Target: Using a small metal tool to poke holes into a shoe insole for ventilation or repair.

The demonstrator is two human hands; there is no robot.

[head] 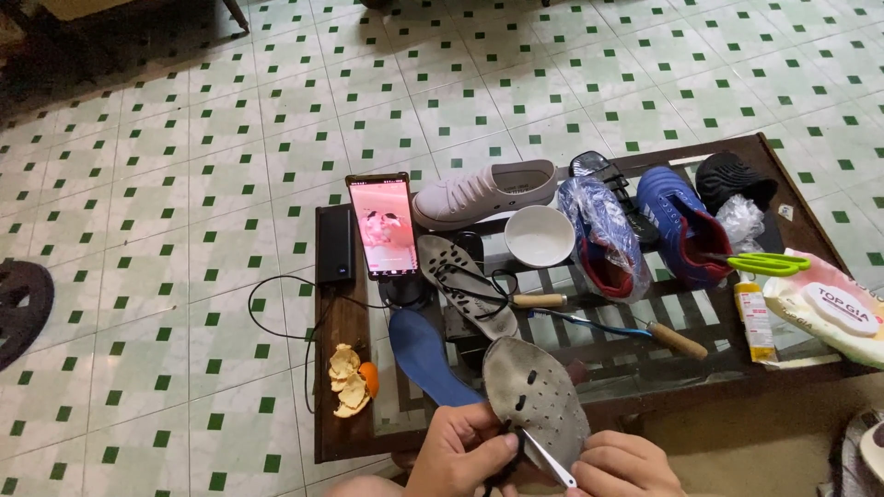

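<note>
Head view: grey insole (537, 391) in left hand (465, 451), above right hand (622, 465).

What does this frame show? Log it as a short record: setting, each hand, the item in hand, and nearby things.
setting: low glass-topped table on a green-and-white tiled floor
left hand: grips the near edge of a grey perforated insole
right hand: holds a thin metal tool against the insole
nearby: blue insole, white sneaker, white bowl, lit phone on a stand, orange peel, green-handled scissors
</note>
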